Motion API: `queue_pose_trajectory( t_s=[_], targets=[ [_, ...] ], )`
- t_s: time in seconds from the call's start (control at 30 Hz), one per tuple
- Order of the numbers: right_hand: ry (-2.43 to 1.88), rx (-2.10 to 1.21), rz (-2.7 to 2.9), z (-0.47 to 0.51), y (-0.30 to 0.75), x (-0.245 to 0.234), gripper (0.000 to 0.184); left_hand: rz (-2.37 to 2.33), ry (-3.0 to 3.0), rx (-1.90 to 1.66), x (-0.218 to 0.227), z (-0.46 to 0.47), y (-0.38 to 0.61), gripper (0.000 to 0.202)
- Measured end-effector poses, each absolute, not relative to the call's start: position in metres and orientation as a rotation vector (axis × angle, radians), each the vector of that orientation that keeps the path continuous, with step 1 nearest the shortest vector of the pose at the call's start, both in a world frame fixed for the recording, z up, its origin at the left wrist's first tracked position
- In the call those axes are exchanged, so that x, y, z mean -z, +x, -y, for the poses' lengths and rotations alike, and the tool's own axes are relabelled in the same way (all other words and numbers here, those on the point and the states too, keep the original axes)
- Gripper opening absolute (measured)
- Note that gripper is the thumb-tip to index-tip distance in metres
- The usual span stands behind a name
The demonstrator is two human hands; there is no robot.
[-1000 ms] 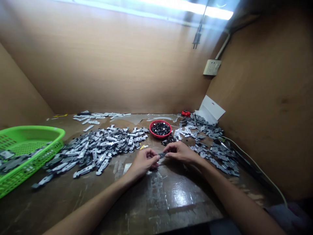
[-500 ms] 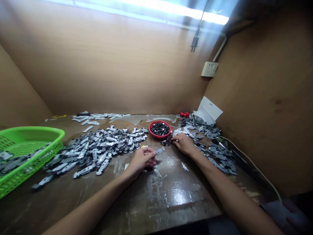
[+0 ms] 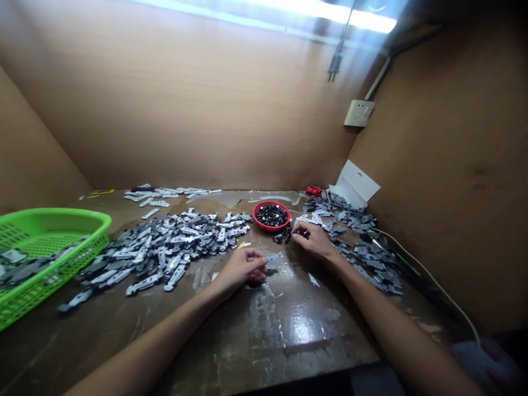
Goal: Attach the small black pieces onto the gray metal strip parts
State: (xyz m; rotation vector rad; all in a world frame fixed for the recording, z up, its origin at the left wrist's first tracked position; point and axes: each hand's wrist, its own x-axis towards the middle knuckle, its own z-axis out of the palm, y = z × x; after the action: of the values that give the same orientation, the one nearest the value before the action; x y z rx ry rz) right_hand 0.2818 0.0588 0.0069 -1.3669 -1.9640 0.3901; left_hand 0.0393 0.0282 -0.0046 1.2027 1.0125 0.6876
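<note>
My left hand [image 3: 243, 267] rests on the worn table with its fingers pinched on a small flat grey metal plate [image 3: 274, 257] that sticks out to the right. My right hand [image 3: 313, 239] lies further back, fingers curled and pinched at a little heap of small black parts [image 3: 284, 236] just in front of the red bowl [image 3: 258, 219], which is full of the same black parts. What its fingertips hold is too small to name.
A large heap of grey metal plates [image 3: 165, 247] spreads left of my hands, another heap [image 3: 358, 242] lies at the right. A green plastic basket [image 3: 61, 220] with plates stands far left. A white cable [image 3: 429, 280] runs along the right wall. A wall socket [image 3: 358, 113] is mounted above.
One second ago both hands met at the grey plate. My right hand has since let go and reached back to the black parts by the red bowl; my left hand keeps the plate.
</note>
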Motion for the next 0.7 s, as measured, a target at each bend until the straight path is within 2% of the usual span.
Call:
queue_pose_trajectory(
  t_s=[0.33,0.53,0.7],
  targets=[
    [-1.090,-0.923,1.938,-0.044,0.262,-0.012,0.015,-0.989,1.182,-0.700,0.012,-0.031,0.037,0.033],
    [-1.004,-0.863,2.072,-0.039,0.252,-0.011,0.012,-0.966,1.163,-0.715,0.016,-0.033,0.037,0.030],
    [-1.030,-0.682,2.136,-0.035,0.250,-0.012,0.010,-0.992,1.128,-0.738,0.014,-0.033,0.037,0.026]
  ],
)
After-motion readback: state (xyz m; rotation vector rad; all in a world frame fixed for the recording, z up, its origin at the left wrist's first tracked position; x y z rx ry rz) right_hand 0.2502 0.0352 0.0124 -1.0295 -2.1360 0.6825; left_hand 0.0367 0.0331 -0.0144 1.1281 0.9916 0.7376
